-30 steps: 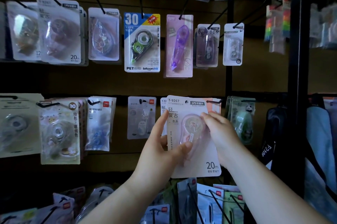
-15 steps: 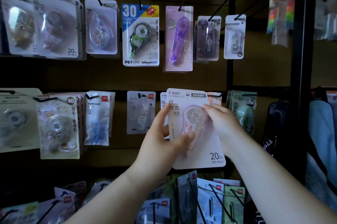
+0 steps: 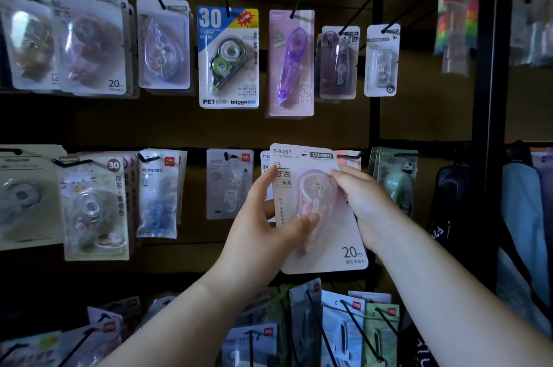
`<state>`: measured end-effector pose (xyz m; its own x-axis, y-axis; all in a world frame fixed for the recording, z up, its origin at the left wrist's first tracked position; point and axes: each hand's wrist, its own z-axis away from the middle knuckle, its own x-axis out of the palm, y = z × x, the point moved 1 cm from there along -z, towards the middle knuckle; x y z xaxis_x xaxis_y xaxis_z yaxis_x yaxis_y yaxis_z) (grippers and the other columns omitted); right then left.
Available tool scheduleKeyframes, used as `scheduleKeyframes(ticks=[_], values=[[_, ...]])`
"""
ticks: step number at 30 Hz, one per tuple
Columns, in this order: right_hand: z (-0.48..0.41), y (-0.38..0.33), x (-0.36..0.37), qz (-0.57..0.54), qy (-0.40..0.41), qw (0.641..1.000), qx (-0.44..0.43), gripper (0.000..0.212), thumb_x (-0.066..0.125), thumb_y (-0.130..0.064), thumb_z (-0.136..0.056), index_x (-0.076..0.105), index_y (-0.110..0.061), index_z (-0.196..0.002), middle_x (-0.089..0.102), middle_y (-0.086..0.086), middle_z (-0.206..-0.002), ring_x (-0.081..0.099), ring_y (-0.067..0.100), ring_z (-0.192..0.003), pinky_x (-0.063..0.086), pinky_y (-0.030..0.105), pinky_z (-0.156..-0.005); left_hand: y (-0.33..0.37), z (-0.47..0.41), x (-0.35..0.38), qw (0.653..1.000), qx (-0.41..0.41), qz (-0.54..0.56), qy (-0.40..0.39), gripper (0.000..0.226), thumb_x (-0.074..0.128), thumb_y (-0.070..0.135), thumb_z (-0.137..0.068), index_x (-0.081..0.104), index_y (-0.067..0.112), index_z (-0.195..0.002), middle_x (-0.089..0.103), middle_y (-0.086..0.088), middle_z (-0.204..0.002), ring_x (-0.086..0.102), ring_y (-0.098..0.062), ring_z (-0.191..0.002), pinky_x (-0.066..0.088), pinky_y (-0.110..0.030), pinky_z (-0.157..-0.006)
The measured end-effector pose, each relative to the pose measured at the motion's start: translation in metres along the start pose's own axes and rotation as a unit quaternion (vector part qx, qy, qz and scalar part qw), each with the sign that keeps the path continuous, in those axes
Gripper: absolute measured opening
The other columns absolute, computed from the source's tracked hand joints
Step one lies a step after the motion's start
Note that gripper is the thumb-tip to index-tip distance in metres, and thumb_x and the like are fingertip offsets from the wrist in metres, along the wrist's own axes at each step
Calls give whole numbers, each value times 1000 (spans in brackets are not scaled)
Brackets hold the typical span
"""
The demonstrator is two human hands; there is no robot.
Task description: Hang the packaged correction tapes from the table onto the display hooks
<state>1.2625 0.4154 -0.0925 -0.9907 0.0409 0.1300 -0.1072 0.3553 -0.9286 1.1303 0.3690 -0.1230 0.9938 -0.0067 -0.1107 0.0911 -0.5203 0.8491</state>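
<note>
Fingers (image 3: 305,221) first: left hand (image 3: 263,226) pinches the pink correction tape pack (image 3: 329,256), thumb pressed on the clear blister, index finger laid up the card's left edge, other fingers hidden behind. Right hand (image 3: 365,205) grips the right edge, fingertips curled onto the blister's upper shoulder. I read the two-handed hold as control: the card looks thin and bendy, and steadying both edges keeps its top square for a peg.

Pack is raised in front of the middle row, top leaning slightly left. Not hung yet, by my judgement: I see no wire through the small hang hole (image 3: 304,153) near the top edge. Matte pale-pink card, rounded corners; glossy teardrop bubble with the dispenser inside.

Below the wrists, bottom row of packs (image 3: 344,327) on long black wires pointing out toward me.

Behind the held pack, a matching card (image 3: 264,158) peeks out at left; a black hook tip (image 3: 348,156) carrying a pink card shows at right. Likely the target peg. The hole would need lining up with that tip, then sliding back.

Alongside: grey pack (image 3: 229,184) to the left, green panda pack (image 3: 398,184) to the right.

Farther up: blue-and-yellow pack (image 3: 229,58) and purple pen-shaped one (image 3: 291,64), on angled black wires against a dull brown panel (image 3: 179,124). Table not in view.
</note>
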Motion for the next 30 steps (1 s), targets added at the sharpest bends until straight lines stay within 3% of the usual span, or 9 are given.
scheduleKeyframes(ticks=[2, 7, 12, 15, 18, 20, 22, 24, 30], values=[[-1, 0, 0, 1, -1, 1000, -7, 27, 46, -11, -93, 53, -20, -69, 56, -3, -69, 52, 12, -62, 41, 23, -62, -4, -1, -3, 1000, -2, 8, 0, 64, 68, 17, -77, 30, 53, -113, 56, 7, -118, 62, -19, -106, 58, -33, -79], [0, 5, 2, 53, -16, 998, -11, 27, 45, -12, -93, 56, -18, -70, 59, 3, -73, 54, 19, -64, 43, 26, -64, -13, -2, -5, 1000, -14, 16, 3, 74, 68, 16, -78, 29, 40, -137, 61, 1, -118, 65, -20, -101, 57, -38, -83], [-5, 15, 3, 105, 22, 993, -40, 28, 45, -19, -94, 59, -20, -69, 58, 2, -73, 54, 21, -82, 41, 33, -75, -27, -10, -6, 1000, -20, -9, -16, 75, 64, 13, -81, 22, 43, -136, 63, 3, -110, 68, -12, -85, 58, -19, -62], [-12, 19, 6, 132, 36, 990, -36, 29, 46, -23, -94, 60, 2, -102, 63, 27, -101, 61, 31, -92, 48, 37, -84, -37, -20, -7, 997, -11, -75, -20, 84, 63, 17, -82, 8, 42, -142, 55, -4, -130, 63, -17, -103, 55, -12, -63], [-23, 23, 9, 147, 42, 988, -34, 38, 47, -23, -93, 54, 9, -111, 55, 32, -121, 53, 44, -112, 43, 53, -99, -48, -37, -9, 996, -28, -82, -9, 90, 63, 15, -82, 3, 38, -145, 52, -8, -133, 61, -20, -106, 54, -10, -60], [-34, 30, 11, 154, 52, 986, -22, 35, 46, -24, -94, 57, 4, -111, 60, 28, -114, 56, 40, -107, 45, 47, -95, -55, -47, -9, 994, -21, -104, 6, 87, 64, 14, -83, 6, 36, -145, 52, -3, -134, 58, -14, -107, 53, -17, -74], [-44, 36, 14, 161, 64, 985, -18, 31, 44, -27, -94, 60, -4, -107, 64, 13, -90, 59, 22, -82, 49, 31, -75, -61, -56, -8, 986, 7, -165, 13, 81, 61, 16, -85, 8, 32, -144, 47, 2, -135, 46, -4, -108, 41, -19, -87], [-53, 39, 16, 170, 68, 983, -25, 27, 43, -28, -95, 60, -8, -102, 59, 5, -79, 50, 11, -66, 39, 22, -60, -66, -64, -7, 982, 11, -187, 17, 79, 58, 19, -87, 6, 28, -145, 46, -1, -134, 43, -4, -107, 36, -19, -88], [-72, 51, 21, 206, 96, 972, -66, 26, 45, -29, -92, 62, -10, -88, 59, 10, -80, 55, 24, -77, 44, 33, -71, -87, -84, -4, 985, -36, -163, 51, 71, 57, 24, -88, 14, 19, -144, 46, -10, -138, 49, -23, -123, 38, -25, -92]])
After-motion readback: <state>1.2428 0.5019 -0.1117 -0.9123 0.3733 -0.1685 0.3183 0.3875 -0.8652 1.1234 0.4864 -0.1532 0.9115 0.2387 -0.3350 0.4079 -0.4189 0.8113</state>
